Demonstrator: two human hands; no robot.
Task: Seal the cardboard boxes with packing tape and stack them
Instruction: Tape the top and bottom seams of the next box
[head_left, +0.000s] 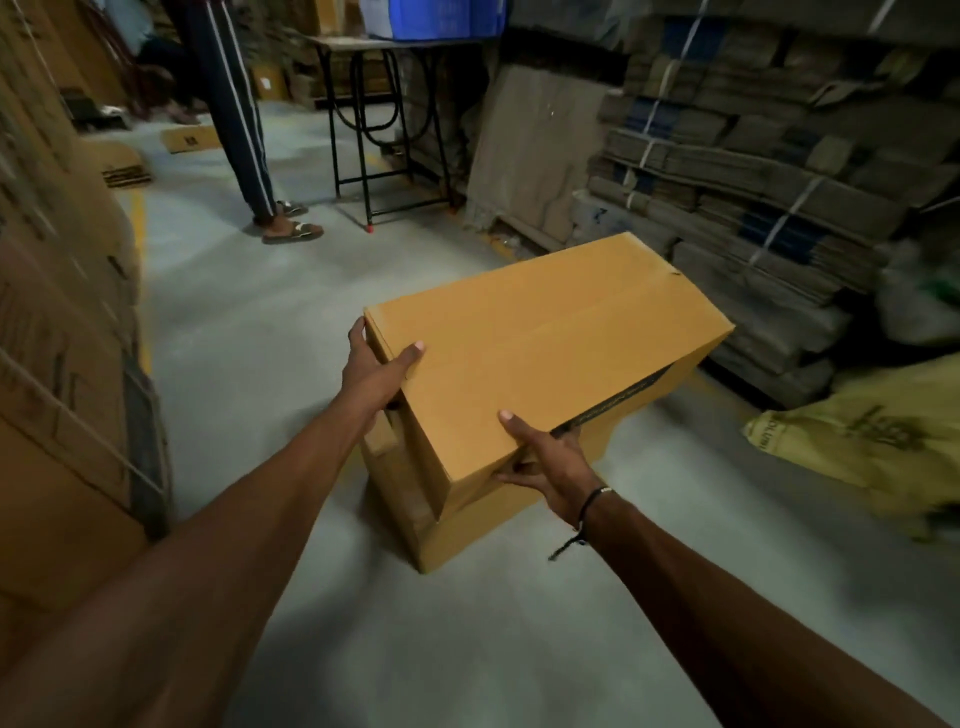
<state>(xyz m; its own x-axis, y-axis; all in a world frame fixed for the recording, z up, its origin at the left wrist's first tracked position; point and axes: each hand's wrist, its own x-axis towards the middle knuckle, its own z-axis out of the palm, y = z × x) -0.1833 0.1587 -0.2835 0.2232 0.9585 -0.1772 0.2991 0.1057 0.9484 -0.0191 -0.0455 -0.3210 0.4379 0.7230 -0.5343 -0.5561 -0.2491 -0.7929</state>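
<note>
My left hand (375, 375) and right hand (545, 462) grip the near corners of the top box (545, 343), thumbs over its edge, to square it on the lower box (467, 525) on the floor (270, 332).

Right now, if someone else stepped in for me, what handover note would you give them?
Left hand: grips the near left end of the upper box, thumb on top.
Right hand: grips its near right corner, thumb on top, fingers curled under.
Upper box: closed, tilted, held over a lower box on the floor; whether they touch is unclear.
Done: flaps closed; tape along the seam is not clearly visible.
Left: square the upper box on the lower one, let go, continue with other boxes. No tape roll in view.
</note>
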